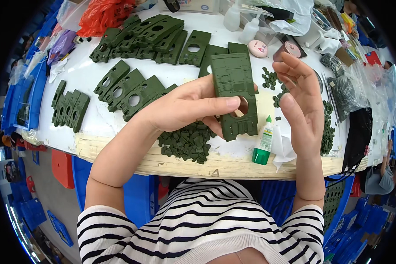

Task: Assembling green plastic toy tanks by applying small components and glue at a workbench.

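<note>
My left hand (193,105) is closed round a dark green plastic model hull part (233,77), a long piece with a round hole near its lower end. The thumb lies across its face beside the hole. To its right my right hand (301,101) is raised with fingers apart and slightly curled, and I see nothing in it. Below the hands lies a heap of small green plastic pieces (187,143). A small glue bottle (264,143) with a green cap and pointed green tip is on the table between the hull part and my right wrist.
Rows of similar green hull parts (134,94) lie at the left and along the back (193,47). More small pieces (327,127) are scattered at the right. White squeeze bottles (250,30), a round pink-lidded tin (258,48) and a red plastic bag (103,17) stand farther back.
</note>
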Demonstrator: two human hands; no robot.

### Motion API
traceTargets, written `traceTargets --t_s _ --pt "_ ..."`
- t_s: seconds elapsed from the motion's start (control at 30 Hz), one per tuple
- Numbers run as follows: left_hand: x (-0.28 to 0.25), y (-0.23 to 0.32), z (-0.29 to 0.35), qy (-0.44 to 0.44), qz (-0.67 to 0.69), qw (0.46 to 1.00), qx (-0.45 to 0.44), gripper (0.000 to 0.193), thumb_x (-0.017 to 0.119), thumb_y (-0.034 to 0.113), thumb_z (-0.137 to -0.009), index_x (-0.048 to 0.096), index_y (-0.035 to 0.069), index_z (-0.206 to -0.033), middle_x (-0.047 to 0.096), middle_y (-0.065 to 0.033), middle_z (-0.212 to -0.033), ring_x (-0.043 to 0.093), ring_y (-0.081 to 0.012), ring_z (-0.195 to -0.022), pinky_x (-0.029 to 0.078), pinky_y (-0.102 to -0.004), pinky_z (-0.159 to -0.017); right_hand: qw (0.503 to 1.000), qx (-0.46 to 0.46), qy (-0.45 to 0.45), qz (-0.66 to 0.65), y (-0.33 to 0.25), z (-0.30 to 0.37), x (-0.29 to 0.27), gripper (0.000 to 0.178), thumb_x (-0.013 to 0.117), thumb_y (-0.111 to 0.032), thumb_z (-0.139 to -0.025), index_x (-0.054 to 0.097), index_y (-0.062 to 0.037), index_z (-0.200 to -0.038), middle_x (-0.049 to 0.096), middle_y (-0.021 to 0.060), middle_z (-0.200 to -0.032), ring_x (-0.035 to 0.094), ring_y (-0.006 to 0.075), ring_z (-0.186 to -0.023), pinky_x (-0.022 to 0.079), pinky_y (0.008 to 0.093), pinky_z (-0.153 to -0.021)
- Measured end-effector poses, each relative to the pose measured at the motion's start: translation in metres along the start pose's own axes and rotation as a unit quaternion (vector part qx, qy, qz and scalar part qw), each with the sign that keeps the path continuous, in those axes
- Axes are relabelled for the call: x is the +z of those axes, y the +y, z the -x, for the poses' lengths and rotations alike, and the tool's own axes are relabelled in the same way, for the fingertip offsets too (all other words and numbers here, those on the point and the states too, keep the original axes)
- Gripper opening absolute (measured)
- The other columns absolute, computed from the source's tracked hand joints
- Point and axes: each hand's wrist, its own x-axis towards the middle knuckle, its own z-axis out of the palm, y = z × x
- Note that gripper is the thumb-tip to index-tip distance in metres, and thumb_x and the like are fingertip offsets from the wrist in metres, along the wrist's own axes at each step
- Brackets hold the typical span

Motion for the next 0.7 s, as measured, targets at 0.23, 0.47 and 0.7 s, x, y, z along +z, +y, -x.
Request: traceTargets --t_s 0.23,0.47,0.7 --pt "-0.021 0.01 0.034 0.064 -0.064 0.994 0.052 0.048 0.053 0.025 -0.095 0.04 0.001 -0.135 0.064 -0.0126 -0.108 0.066 -0.0195 -0.095 0.054 -0.0289 -0.078 0.998 0.0 0.059 0.035 0.011 0.002 -0.01 0.045 0.059 -0.003 -0.085 0.046 0.0042 -0.127 0.052 0.0134 -0.128 0.049 0.0221 -0.117 0.032 0.0381 -0.105" --pt "-0.079 0.005 0.179 0.353 -0.119 0.927 -0.027 0.054 0.059 0.024 -0.091 0.04 0.0 -0.136 0.065 -0.0149 -0.105 0.069 -0.0246 -0.09 0.057 -0.0305 -0.057 0.998 0.002 0.027 0.052 -0.001 0.004 -0.011 0.04 0.06 -0.004 -0.084 0.051 0.0058 -0.122 0.055 0.0115 -0.117 0.052 0.0202 -0.111 0.032 0.0359 -0.104" --pt "-0.117 -0.014 0.228 0.415 -0.175 0.872 -0.193 0.059 0.067 0.029 -0.087 0.044 -0.002 -0.131 0.064 -0.0062 -0.095 0.062 -0.011 -0.091 0.054 -0.0258 -0.055 0.998 0.022 0.014 0.063 -0.005 0.006 -0.005 0.038 0.06 -0.003 -0.084 0.053 0.0059 -0.12 0.057 0.011 -0.111 0.053 0.0187 -0.107 0.033 0.0344 -0.103"
